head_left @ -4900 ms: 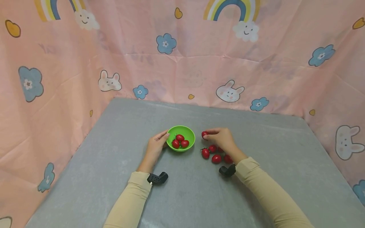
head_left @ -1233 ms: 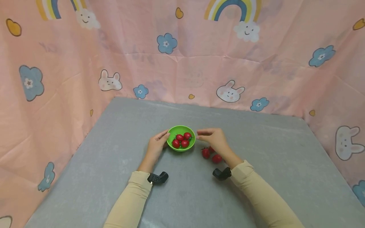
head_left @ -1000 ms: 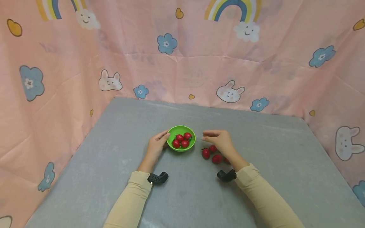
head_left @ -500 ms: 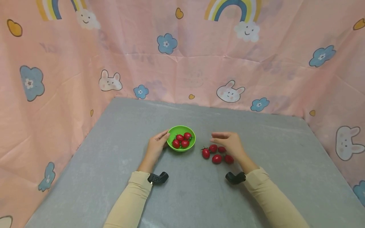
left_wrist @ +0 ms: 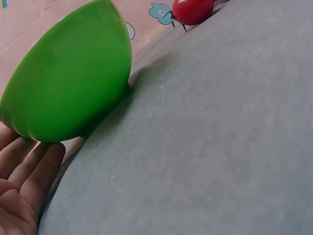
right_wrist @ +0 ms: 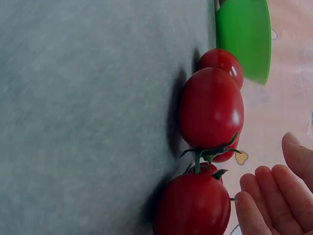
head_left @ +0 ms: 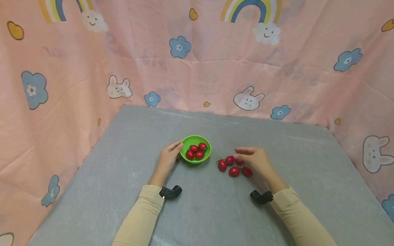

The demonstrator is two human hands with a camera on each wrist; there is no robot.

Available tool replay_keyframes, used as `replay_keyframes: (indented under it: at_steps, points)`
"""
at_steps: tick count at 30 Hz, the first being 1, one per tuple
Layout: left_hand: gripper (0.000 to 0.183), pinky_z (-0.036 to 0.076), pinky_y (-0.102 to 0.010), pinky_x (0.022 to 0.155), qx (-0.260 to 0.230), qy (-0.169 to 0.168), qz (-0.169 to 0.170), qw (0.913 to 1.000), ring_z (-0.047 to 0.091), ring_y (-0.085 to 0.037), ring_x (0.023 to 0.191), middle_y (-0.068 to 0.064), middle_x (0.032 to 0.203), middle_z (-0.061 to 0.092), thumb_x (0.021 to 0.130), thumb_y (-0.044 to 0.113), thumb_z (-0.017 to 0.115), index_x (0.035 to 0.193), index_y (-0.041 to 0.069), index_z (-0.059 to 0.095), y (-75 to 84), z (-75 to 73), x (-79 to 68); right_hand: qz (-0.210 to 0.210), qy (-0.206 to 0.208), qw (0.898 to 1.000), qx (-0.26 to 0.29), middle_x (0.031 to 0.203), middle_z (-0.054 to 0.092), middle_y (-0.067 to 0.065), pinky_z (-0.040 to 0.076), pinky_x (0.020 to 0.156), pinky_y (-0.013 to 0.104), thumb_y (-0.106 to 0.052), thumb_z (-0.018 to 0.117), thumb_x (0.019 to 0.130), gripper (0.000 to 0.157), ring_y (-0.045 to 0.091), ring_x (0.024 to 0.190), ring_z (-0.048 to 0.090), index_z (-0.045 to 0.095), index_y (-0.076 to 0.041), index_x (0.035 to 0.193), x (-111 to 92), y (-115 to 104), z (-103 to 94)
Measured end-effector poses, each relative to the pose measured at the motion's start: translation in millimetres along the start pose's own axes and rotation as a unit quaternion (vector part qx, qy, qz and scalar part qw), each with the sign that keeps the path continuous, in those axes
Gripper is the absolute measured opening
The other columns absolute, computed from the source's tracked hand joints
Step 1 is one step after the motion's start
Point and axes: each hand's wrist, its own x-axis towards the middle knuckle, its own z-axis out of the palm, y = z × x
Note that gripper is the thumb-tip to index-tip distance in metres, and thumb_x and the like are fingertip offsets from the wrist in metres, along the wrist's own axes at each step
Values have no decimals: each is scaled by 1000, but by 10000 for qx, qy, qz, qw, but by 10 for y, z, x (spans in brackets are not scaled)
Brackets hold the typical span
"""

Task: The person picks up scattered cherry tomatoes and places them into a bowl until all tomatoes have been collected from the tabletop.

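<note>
A small green bowl [head_left: 193,140] stands on the grey table with several cherry tomatoes [head_left: 189,155] inside. My left hand [head_left: 167,158] holds it at the left side, thumb at the rim and fingers against its outer wall, as the left wrist view of the bowl [left_wrist: 73,73] also shows. To the right of the bowl lies a loose group of cherry tomatoes [head_left: 234,171], some with green stems. My right hand [head_left: 258,160] hovers over the far right of this group with nothing between thumb and fingers, its fingertips close above one tomato [head_left: 239,161]. In the right wrist view its fingers [right_wrist: 279,200] are extended.
The grey table [head_left: 123,171] reaches back to a pink printed curtain [head_left: 197,82], which hangs behind and on both sides. Each wrist carries a black camera mount [head_left: 170,192].
The tomato that my right hand pinched earlier now lies in the bowl. That hand has since drawn back to the right and toward me, over the loose tomatoes. My left hand has stayed put.
</note>
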Motion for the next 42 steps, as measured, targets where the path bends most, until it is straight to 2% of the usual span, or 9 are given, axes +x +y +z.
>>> replay_keyframes:
  at_steps: [3, 5, 10, 13, 26, 31, 42]
  points:
    - [37, 56, -15, 81, 54, 16, 35, 10000, 67, -5, 100, -13, 136, 63, 98, 24, 63, 131, 8, 65, 2, -1, -3, 12, 0, 10000, 3, 125, 70, 12, 54, 91, 24, -29, 73, 91, 41, 27, 121, 61, 69, -5, 125, -12, -6, -13]
    - [37, 56, -15, 82, 86, 22, 53, 9999, 67, -6, 102, -12, 136, 63, 98, 24, 63, 131, 8, 65, 3, -1, -6, -14, -13, 10000, -1, 125, 70, 13, 54, 94, 26, -28, 73, 92, 41, 27, 121, 61, 69, -4, 125, -20, -11, -19]
    - [36, 57, -16, 83, 83, 28, 37, 10000, 68, -7, 101, -13, 136, 64, 98, 22, 63, 131, 7, 65, 5, 6, -7, 66, -95, 9999, -34, 127, 69, 13, 48, 106, 44, -29, 72, 92, 42, 29, 124, 59, 68, -5, 126, -37, -9, -27]
    - [36, 57, -16, 83, 74, 26, 40, 10000, 68, -5, 99, -13, 135, 64, 98, 22, 63, 131, 7, 65, 3, 10, -1, 97, -155, 9998, -35, 128, 68, 13, 46, 108, 47, -30, 71, 92, 43, 30, 125, 59, 67, -5, 127, -42, 7, -31]
    - [37, 57, -15, 80, 2, 21, 71, 10000, 68, -1, 93, -16, 134, 64, 98, 21, 64, 131, 5, 64, -13, 7, 5, 77, -233, 9997, 92, 127, 69, 13, 44, 110, 49, -34, 75, 89, 48, 30, 125, 58, 68, -5, 127, -43, 70, -41]
    - [38, 56, -15, 80, 31, 27, 91, 10000, 67, 0, 93, -15, 134, 64, 98, 22, 64, 131, 5, 64, -12, 5, 4, 110, -226, 9997, 21, 126, 70, 14, 45, 108, 46, -32, 76, 89, 47, 30, 124, 59, 68, -5, 126, -48, 68, -39]
    - [37, 57, -16, 82, 31, 7, 78, 10000, 69, -3, 94, -15, 133, 65, 98, 22, 63, 131, 6, 64, -16, 4, 7, 272, -165, 9994, -163, 127, 68, 16, 46, 108, 50, -25, 75, 89, 42, 33, 128, 54, 68, -4, 125, -22, 90, -40]
